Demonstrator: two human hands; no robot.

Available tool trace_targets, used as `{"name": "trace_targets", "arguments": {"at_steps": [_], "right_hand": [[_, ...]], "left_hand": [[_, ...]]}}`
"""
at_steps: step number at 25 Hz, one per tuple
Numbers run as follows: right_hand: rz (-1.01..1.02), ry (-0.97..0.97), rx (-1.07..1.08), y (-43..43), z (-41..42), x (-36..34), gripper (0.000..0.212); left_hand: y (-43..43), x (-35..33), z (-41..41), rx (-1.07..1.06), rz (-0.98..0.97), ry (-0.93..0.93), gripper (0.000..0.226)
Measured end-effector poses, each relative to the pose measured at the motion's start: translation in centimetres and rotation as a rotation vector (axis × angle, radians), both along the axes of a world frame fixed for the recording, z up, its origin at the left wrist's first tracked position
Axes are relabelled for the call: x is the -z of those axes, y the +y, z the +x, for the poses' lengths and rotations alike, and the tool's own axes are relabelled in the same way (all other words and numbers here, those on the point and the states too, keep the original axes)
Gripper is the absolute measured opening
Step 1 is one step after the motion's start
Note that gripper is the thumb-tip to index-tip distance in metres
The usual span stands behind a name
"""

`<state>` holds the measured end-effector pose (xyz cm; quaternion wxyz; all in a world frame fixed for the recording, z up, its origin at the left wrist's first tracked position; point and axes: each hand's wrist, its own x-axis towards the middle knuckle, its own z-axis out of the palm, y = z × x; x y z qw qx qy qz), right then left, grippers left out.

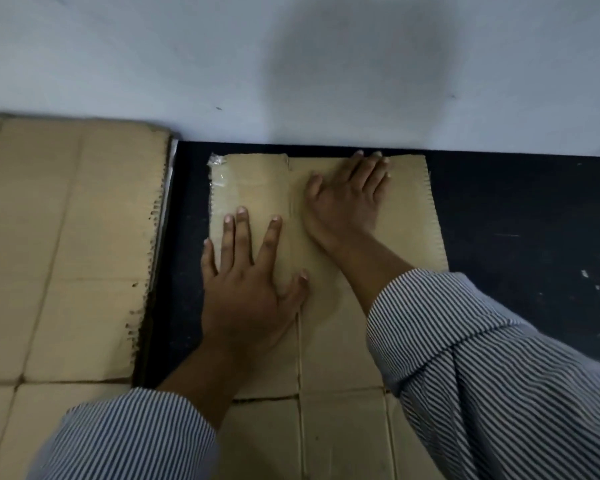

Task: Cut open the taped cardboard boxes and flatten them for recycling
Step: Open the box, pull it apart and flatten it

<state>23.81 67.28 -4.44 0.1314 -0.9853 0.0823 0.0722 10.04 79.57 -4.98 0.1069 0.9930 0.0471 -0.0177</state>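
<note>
A flattened brown cardboard box (340, 355) lies on the dark surface in the middle of the view, with a scrap of clear tape (219, 171) at its far left corner. My left hand (250, 289) rests palm down on its left half, fingers spread. My right hand (350, 195) lies flat on the far flap near the wall, fingers together and pointing away. Both hands lie on the cardboard and grip nothing. No cutting tool is in view.
A larger flattened cardboard sheet (49, 244) with a ragged right edge lies to the left, reaching the wall. A pale wall (291, 64) runs across the back. The dark floor (527, 220) shows to the right and between the two sheets.
</note>
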Motion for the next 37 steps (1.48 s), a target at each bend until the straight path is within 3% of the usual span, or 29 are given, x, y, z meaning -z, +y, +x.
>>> {"name": "trace_targets", "arguments": {"at_steps": [2,7,9,12,15,19,23,29,34,37], "right_hand": [[0.025,0.010,-0.116,2.8,-0.8,-0.2,0.074],[0.150,0.034,-0.652,5.0,-0.5,-0.8,0.056],[0.174,0.040,-0.742,4.9,0.7,-0.8,0.053],[0.308,0.067,-0.710,4.5,1.6,-1.0,0.053],[0.232,-0.035,-0.689,-0.1,0.9,-0.4,0.053],[0.041,-0.109,-0.408,-8.9,-0.4,0.0,0.062],[-0.053,-0.066,-0.141,-9.1,-3.5,0.4,0.074],[-0.064,-0.099,-0.168,-9.3,-5.5,0.5,0.074],[-0.075,-0.102,-0.171,-9.2,-5.5,0.5,0.073],[-0.054,-0.111,-0.167,-9.1,-5.2,0.6,0.070]], "left_hand": [[0.1,0.1,0.0,0.007,0.002,-0.014,0.086],[0.2,0.1,0.0,0.001,0.022,-0.018,0.095],[0.2,0.1,0.0,-0.010,0.034,-0.008,0.094],[0.1,0.1,0.0,-0.014,0.019,0.004,0.092],[0.0,0.0,0.0,-0.026,0.022,-0.011,0.091],[-0.1,-0.1,0.0,-0.019,0.005,-0.003,0.090],[-0.1,-0.1,0.3,-0.005,0.012,0.035,0.090],[1.5,-0.7,4.9,0.115,0.084,0.042,0.092],[2.9,-0.1,11.6,0.075,0.114,0.045,0.092],[2.4,0.1,11.0,0.045,0.090,-0.004,0.089]]}}
